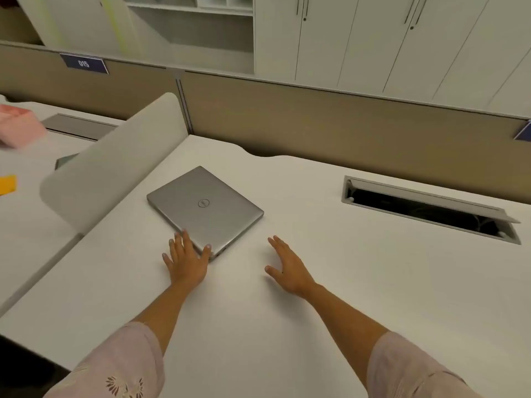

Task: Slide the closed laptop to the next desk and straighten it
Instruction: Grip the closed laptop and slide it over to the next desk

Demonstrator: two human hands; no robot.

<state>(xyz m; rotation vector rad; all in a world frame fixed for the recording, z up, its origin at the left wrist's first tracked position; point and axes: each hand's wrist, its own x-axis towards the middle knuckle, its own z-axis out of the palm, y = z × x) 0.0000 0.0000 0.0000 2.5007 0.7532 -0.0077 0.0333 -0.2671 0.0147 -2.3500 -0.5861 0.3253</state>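
Observation:
A closed silver laptop (205, 206) lies skewed on the white desk (316, 282), its corners pointing toward and away from me. My left hand (186, 258) rests flat at the laptop's near corner, fingers spread along its left edge and thumb touching the corner. My right hand (287, 268) hovers open over the desk, a short way right of the laptop and apart from it.
A low white divider panel (115, 165) separates this desk from the one on the left, which holds a pink box (20, 130) and a yellow item (7, 184). An open cable hatch (431, 209) sits at the right. A beige partition (344, 124) runs behind.

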